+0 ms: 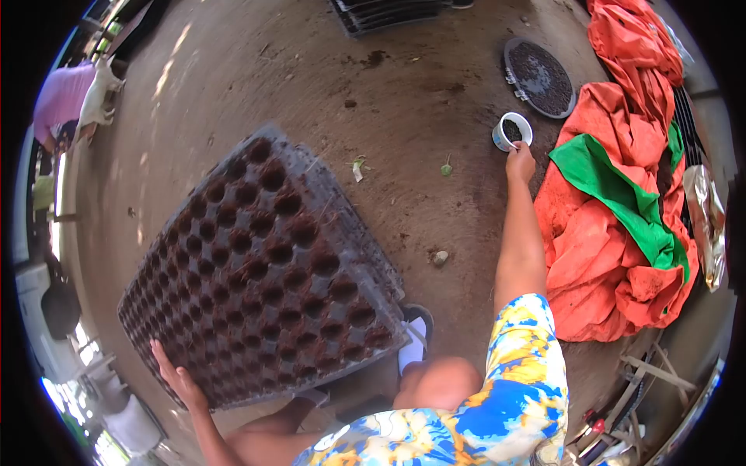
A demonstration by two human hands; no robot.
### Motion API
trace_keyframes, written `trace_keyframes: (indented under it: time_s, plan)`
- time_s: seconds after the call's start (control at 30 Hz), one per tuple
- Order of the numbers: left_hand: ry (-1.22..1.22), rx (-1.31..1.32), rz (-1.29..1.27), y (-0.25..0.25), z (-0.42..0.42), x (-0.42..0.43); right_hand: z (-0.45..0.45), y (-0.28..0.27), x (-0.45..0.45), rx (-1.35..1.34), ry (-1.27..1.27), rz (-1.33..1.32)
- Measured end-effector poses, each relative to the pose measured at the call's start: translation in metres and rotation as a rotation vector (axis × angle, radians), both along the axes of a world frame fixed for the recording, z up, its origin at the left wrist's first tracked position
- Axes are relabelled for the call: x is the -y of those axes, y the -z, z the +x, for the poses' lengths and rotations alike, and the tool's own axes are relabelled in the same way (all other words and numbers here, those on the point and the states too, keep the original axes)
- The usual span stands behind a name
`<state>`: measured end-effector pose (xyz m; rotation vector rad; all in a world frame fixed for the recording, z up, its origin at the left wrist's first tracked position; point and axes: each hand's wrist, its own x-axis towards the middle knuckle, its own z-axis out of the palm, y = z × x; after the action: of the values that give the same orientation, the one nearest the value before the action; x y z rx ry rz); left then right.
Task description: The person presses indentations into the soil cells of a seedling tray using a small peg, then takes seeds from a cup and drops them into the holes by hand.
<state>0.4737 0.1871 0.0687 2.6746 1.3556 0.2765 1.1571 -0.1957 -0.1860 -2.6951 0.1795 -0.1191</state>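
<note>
A black seedling tray (256,268), its many round cells lined with brown soil, tops a stack in front of my body. My left hand (180,378) is open, its fingers spread against the tray's lower left edge. Out to the right, my right hand (521,161) grips the rim of a white cup (525,126) with dark grains inside. Just beyond the cup, a round dark lid or shallow dish (573,106) on the ground bears more dark grains.
Crumpled orange sheeting (579,225) with a green piece (614,186) lies along the right. More black trays (388,14) are at the top. A person in pink (64,97) is at the far left. Wood pieces (659,373) lie at lower right.
</note>
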Motion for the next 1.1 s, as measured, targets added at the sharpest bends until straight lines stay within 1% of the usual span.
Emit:
trace_keyframes:
  time_s: [0.1,0.17,0.2,0.3,0.37,0.43,0.5,0.57,0.67,0.7,0.77,0.83,0.87,0.97,1.03,1.1]
  plan:
    - [0.004,0.011,0.01,-0.003,0.004,0.003,-0.026,-0.021,-0.009,0.081,-0.174,0.077]
    - [0.017,0.022,0.015,-0.005,0.006,0.006,-0.042,-0.06,-0.022,0.156,-0.313,0.17]
    - [0.01,0.026,0.022,-0.005,0.006,0.006,-0.05,-0.082,-0.032,0.256,-0.423,0.2]
    - [-0.019,0.055,0.033,0.0,0.0,0.005,-0.093,-0.178,-0.077,0.322,-0.647,0.351]
    - [-0.032,0.092,0.027,0.001,-0.001,0.005,-0.13,-0.241,-0.108,0.369,-0.834,0.405]
    - [-0.057,0.118,0.02,0.001,-0.002,0.006,-0.168,-0.291,-0.14,0.403,-1.034,0.444]
    - [-0.08,0.172,0.049,0.001,-0.001,0.007,-0.206,-0.326,-0.171,0.428,-1.244,0.458]
    - [-0.1,0.228,0.074,-0.015,0.014,0.013,-0.248,-0.341,-0.201,0.456,-1.432,0.438]
    - [0.116,0.388,-0.022,-0.057,0.047,0.025,-0.317,-0.345,-0.239,0.402,-1.679,0.441]
    - [0.194,0.439,-0.064,-0.065,0.057,0.026,-0.337,-0.343,-0.248,0.379,-1.741,0.445]
    - [0.235,0.585,-0.189,-0.067,0.074,0.029,-0.371,-0.339,-0.258,0.332,-1.834,0.435]
    - [0.256,0.817,-0.384,-0.049,0.079,0.027,-0.396,-0.33,-0.266,0.315,-1.902,0.445]
    - [0.245,1.134,-0.645,-0.053,0.086,0.032,-0.406,-0.328,-0.268,0.293,-1.907,0.461]
    - [0.209,1.078,-0.541,-0.038,0.078,0.025,-0.415,-0.332,-0.27,0.247,-1.904,0.386]
    - [0.158,1.091,-0.564,-0.038,0.076,0.026,-0.415,-0.338,-0.273,0.201,-1.921,0.376]
    - [0.183,1.142,-0.545,-0.038,0.077,0.025,-0.42,-0.352,-0.277,0.139,-1.816,0.418]
